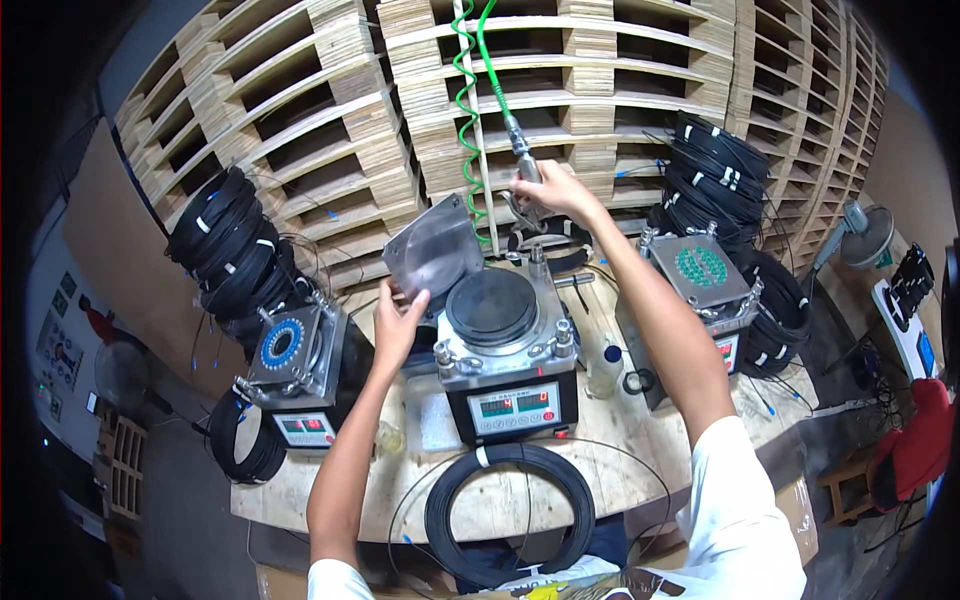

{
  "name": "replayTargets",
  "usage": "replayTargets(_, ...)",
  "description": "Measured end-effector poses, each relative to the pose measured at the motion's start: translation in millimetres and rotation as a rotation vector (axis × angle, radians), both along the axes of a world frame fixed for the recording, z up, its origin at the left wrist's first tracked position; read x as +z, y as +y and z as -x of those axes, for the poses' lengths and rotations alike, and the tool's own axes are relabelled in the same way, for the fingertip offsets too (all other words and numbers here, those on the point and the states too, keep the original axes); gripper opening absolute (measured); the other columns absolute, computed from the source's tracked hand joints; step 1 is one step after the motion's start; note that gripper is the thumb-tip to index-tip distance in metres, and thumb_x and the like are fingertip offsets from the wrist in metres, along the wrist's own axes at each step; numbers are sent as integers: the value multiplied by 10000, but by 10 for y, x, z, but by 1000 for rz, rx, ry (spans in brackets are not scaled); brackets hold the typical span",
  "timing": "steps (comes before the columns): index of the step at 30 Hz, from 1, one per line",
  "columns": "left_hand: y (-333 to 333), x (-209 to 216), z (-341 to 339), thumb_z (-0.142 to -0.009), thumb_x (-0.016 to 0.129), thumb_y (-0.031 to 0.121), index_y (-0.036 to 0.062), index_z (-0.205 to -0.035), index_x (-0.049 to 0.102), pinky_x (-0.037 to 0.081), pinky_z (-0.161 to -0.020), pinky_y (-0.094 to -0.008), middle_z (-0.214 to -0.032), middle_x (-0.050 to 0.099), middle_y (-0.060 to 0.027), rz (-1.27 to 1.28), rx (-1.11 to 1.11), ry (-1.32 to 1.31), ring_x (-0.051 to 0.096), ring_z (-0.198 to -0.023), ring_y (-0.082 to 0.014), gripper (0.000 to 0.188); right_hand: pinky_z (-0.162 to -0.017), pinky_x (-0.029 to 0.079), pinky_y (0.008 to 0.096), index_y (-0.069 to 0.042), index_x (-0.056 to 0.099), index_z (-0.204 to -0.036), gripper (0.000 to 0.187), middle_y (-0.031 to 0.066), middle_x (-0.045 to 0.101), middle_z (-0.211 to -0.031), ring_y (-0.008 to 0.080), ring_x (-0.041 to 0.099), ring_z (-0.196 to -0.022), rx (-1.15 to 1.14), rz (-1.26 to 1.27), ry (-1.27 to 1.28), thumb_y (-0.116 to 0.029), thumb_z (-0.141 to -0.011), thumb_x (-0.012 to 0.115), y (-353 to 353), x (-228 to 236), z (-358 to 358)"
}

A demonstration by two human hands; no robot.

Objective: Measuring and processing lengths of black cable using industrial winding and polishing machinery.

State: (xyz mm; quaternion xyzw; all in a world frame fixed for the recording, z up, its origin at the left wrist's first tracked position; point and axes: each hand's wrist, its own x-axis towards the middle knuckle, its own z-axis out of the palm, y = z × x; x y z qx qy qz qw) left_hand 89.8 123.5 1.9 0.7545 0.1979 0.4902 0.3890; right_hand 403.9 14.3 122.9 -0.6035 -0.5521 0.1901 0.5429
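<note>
My left hand [400,318] grips the lower edge of a square metal plate [435,248], tilted up at the back left of the middle bench machine. My right hand [556,192] is closed round an air blow gun [528,172], held above the far side of that machine. A green air hose [492,70] runs up from the gun. On top of the middle machine [508,375] a round black disc [490,305] lies uncovered, with metal corner clamps around it. Glare and tilt hide the detail on the plate's face.
Similar machines stand left [283,345] and right [700,272], each with a plate on top. Black cable coils are piled at the back left [230,245] and back right [715,180]. Another cable coil [440,515] hangs over the front edge. A bottle [605,372] stands right of the middle machine.
</note>
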Motion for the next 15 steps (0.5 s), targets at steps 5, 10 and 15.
replayTargets(5,57,-202,-25,-942,713,286,-72,-975,667,449,-652,-279,-778,640,-39,16,60,210,531,-719,-79,362,-604,516,325,-14,682,-791,372,74,685,-693,136,652,-634,-208,66,-408,-368,-871,767,835,-59,-744)
replayTargets(10,-39,-61,3,-951,703,298,-95,-774,618,346,-518,-322,-600,496,-32,-60,177,283,414,-609,-73,440,-580,504,362,6,672,-698,477,114,659,-655,174,632,-593,-344,176,-426,-438,-781,826,1351,-341,-994)
replayTargets(15,34,-138,29,-936,715,259,-128,-831,649,385,-528,-348,-607,589,-164,-69,174,288,454,-583,-91,406,-636,526,381,-1,710,-735,443,136,694,-694,213,677,-639,-329,195,-395,-425,-760,836,1387,-524,-1032)
